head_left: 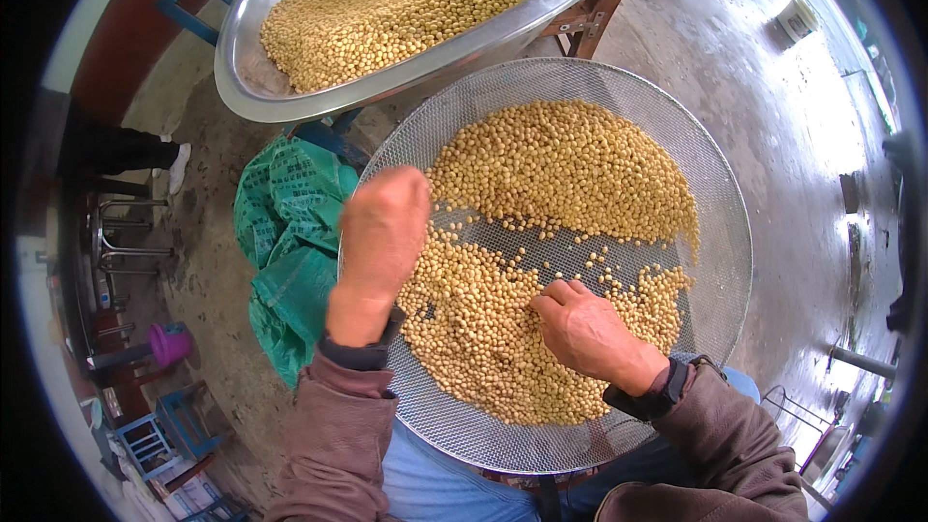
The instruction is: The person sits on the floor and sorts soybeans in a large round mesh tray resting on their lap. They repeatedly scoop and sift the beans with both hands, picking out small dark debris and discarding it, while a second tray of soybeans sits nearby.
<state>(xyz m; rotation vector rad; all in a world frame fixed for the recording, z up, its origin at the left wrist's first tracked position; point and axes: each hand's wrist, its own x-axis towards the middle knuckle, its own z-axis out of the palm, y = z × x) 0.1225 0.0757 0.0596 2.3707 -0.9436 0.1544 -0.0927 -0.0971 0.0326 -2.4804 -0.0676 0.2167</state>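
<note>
A round wire-mesh sieve [714, 232] rests over my lap. On its mesh lie two heaps of dry yellow soybeans, a far heap [565, 159] and a near heap [478, 333], with a thinly strewn strip of mesh between them. My right hand [591, 330] touches the near heap with its fingertips drawn together; whether a bean is pinched there is hidden. Above the sieve's left rim is my left hand [384, 225], blurred, with the fingers curled in. What it may hold is out of sight.
A large metal basin [406, 83] full of soybeans [406, 7] stands beyond the sieve, beside a wooden frame [609, 7]. A green woven sack [297, 232] bearing writing lies left. Farther left are a person's leg [123, 148], a metal stool [134, 250] and a purple bucket [168, 344].
</note>
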